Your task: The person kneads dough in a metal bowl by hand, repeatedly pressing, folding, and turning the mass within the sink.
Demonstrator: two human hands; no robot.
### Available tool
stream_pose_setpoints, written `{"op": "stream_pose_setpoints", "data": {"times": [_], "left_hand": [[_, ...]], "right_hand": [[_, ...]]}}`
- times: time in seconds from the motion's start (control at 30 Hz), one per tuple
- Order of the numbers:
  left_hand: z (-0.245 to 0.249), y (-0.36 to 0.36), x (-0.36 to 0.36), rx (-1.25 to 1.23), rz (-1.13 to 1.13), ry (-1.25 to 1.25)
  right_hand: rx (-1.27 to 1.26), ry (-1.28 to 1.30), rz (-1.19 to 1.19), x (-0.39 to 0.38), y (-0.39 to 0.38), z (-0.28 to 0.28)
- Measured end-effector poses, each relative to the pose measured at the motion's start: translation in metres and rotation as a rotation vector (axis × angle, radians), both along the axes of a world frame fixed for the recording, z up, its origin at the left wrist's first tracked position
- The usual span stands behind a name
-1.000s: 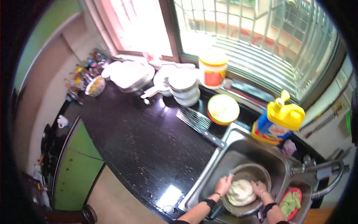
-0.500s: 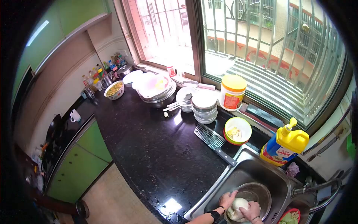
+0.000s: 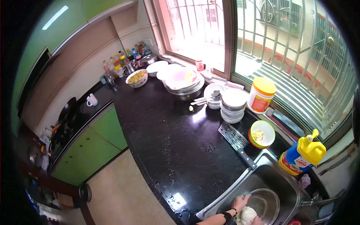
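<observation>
My left hand (image 3: 239, 203) is closed against the left side of a round white cauliflower (image 3: 248, 215) at the bottom of the view. My right hand (image 3: 258, 221), partly cut off by the frame's lower edge, grips it from the right. Both hands are over the left part of a round metal basin (image 3: 270, 204), which stands in the steel sink (image 3: 287, 183). The basin seems to have water in it. The fingers under the cauliflower are hidden.
A cleaver (image 3: 237, 144) lies on the black counter (image 3: 168, 138), its handle at the sink's rim. Near it stand a bowl with yellowish pieces (image 3: 267, 133), stacked bowls (image 3: 232, 112) and a yellow-and-blue detergent bottle (image 3: 300, 157). The faucet (image 3: 318, 202) is at right.
The view has turned left, so the counter things sit farther right and lower. Both hands still hold the cauliflower by the basin; my right hand is now more cut off.
</observation>
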State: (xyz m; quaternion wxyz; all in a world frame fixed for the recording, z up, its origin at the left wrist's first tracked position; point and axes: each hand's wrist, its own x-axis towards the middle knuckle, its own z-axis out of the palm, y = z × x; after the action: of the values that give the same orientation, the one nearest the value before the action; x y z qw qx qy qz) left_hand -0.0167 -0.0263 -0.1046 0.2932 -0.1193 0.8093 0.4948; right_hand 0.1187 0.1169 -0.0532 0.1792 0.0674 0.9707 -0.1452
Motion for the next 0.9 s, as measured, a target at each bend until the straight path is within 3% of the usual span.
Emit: {"op": "stream_pose_setpoints", "data": {"times": [0.1, 0.2, 0.27, 0.3, 0.43, 0.63, 0.87, 0.9], "left_hand": [[0.018, -0.003, -0.003, 0.033, -0.013, -0.100], [0.001, 0.003, 0.001, 0.039, 0.021, -0.063], [0.008, 0.000, 0.000, 0.045, 0.010, -0.059], [0.010, 0.000, -0.001, 0.058, 0.002, -0.064], [0.020, -0.001, -0.002, 0.040, -0.050, -0.051], [0.012, 0.003, 0.001, 0.001, -0.029, 0.076], [0.011, 0.004, 0.002, -0.031, -0.040, 0.134], [0.009, 0.002, 0.004, 0.026, -0.039, 0.106]], "right_hand": [[0.038, -0.062, 0.059, 0.005, -0.011, 0.008], [0.063, -0.265, -0.063, -0.001, -0.024, 0.012], [0.112, -0.325, 0.048, -0.010, -0.031, 0.020], [0.100, -0.445, -0.061, -0.014, -0.030, 0.013], [0.223, -0.213, 0.039, 0.003, 0.002, -0.051], [0.211, -0.387, -0.028, -0.050, 0.035, -0.045], [0.159, -0.366, -0.071, -0.067, 0.065, -0.064], [0.115, -0.412, -0.097, -0.075, 0.055, -0.037]]}}
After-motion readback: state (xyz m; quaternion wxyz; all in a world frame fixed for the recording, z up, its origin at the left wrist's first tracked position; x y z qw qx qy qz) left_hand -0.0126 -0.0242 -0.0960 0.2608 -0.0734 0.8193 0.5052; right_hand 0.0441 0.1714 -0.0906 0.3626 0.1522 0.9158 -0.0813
